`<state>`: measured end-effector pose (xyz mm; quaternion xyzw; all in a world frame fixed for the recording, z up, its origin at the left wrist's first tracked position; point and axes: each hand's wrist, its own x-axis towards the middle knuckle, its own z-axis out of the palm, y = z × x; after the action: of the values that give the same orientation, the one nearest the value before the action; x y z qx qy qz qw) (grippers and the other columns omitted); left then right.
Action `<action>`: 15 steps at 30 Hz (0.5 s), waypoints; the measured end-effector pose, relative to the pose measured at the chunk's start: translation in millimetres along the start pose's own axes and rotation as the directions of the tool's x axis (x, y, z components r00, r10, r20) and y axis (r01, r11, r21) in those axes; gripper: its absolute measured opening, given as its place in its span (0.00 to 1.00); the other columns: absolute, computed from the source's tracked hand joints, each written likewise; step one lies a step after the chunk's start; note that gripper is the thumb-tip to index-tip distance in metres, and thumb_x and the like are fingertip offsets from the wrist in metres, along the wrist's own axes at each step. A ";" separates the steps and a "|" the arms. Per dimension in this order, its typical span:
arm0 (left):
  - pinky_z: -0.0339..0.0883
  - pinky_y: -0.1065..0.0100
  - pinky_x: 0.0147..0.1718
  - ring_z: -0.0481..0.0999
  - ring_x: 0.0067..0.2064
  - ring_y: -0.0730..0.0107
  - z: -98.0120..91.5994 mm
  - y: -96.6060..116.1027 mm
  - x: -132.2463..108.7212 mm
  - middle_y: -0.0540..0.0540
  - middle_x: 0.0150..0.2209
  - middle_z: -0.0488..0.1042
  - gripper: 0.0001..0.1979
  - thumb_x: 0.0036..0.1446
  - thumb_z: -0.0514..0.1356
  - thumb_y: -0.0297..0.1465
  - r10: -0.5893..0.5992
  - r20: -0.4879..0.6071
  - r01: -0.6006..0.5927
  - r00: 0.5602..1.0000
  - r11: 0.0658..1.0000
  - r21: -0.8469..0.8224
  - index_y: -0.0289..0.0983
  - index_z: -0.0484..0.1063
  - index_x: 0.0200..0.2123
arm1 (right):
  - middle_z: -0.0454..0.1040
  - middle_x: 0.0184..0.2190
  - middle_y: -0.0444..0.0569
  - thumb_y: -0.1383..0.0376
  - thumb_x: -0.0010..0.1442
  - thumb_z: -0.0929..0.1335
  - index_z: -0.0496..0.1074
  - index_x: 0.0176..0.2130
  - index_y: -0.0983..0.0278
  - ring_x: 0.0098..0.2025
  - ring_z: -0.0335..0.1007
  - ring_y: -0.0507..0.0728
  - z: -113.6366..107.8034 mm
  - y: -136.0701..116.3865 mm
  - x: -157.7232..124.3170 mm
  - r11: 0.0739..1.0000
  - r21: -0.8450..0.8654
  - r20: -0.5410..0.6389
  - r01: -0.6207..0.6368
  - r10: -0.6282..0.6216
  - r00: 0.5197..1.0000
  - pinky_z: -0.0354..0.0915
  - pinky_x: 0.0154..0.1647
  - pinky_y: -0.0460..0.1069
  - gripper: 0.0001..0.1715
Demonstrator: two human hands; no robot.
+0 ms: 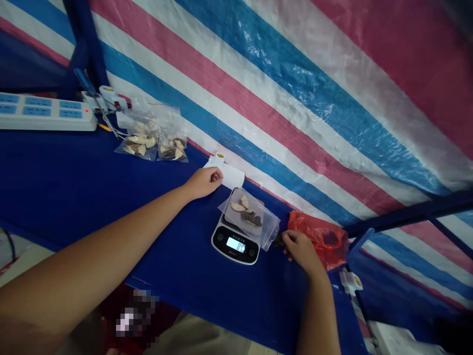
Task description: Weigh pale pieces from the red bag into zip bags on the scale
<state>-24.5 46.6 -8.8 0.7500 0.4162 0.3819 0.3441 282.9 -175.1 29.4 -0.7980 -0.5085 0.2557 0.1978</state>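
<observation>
A small digital scale (235,243) stands on the blue table (74,187), its display lit. On it lies a clear plastic bag (248,216) holding several pale and dark slices. My left hand (204,181) reaches past the scale and its closed fingers grip a white slip of paper (231,173) at the table's far edge. My right hand (300,249) sits right of the scale, fingers pinched on a small dark piece beside a red plastic bag (321,236).
Two more filled clear bags (153,140) lie at the back left, next to a white power strip (44,112) and some small tools. A striped pink, white and blue tarp (295,98) hangs behind the table. A blue frame bar (406,214) runs at right.
</observation>
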 end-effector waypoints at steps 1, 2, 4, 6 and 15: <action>0.68 0.65 0.37 0.74 0.33 0.69 0.1 -0.3 0.1 0.48 0.32 0.77 0.07 0.53 0.60 0.34 -0.001 -0.002 0.001 1.000 1.000 -0.001 0.38 0.74 0.34 | 0.75 0.24 0.47 0.56 0.59 0.64 0.76 0.30 0.62 0.23 0.69 0.54 -0.7 -0.5 0.1 1.000 0.025 0.000 0.012 -0.012 1.000 0.66 0.20 0.47 0.17; 0.68 0.65 0.37 0.75 0.33 0.68 0.2 -0.6 0.1 0.48 0.32 0.77 0.07 0.53 0.60 0.34 0.000 -0.004 0.000 1.000 1.000 -0.001 0.38 0.74 0.34 | 0.76 0.25 0.48 0.55 0.59 0.64 0.77 0.31 0.63 0.24 0.70 0.54 -1.5 -0.9 0.1 0.998 0.058 0.001 0.025 -0.025 1.000 0.66 0.21 0.47 0.17; 0.68 0.65 0.37 0.75 0.33 0.68 0.4 -1.2 0.3 0.48 0.32 0.78 0.07 0.53 0.60 0.34 0.006 -0.006 -0.006 1.000 1.000 0.000 0.39 0.74 0.34 | 0.77 0.27 0.49 0.54 0.57 0.67 0.78 0.31 0.63 0.26 0.71 0.54 -3.5 -1.6 -0.4 0.989 0.140 -0.007 0.041 -0.041 0.999 0.65 0.21 0.46 0.16; 0.68 0.66 0.37 0.74 0.33 0.69 0.6 -1.5 0.3 0.48 0.32 0.78 0.07 0.53 0.60 0.34 0.009 -0.007 -0.009 1.000 1.000 0.001 0.39 0.74 0.34 | 0.77 0.27 0.50 0.54 0.54 0.69 0.77 0.31 0.64 0.26 0.70 0.54 -5.3 -2.4 -1.2 0.978 0.205 -0.015 0.045 -0.043 0.999 0.63 0.20 0.45 0.15; 0.68 0.65 0.37 0.75 0.33 0.68 0.7 -1.8 -0.1 0.48 0.32 0.78 0.07 0.52 0.60 0.34 0.005 -0.007 -0.006 1.000 1.000 -0.003 0.38 0.74 0.34 | 0.68 0.21 0.43 0.47 0.52 0.73 0.72 0.29 0.64 0.19 0.58 0.49 -8.9 -10.6 -7.2 0.898 0.440 0.005 -0.013 0.012 1.000 0.55 0.18 0.45 0.23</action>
<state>-24.6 47.1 -10.7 0.7492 0.4147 0.3862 0.3429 278.3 -177.8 44.0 -0.7358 -0.4327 0.3661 0.3707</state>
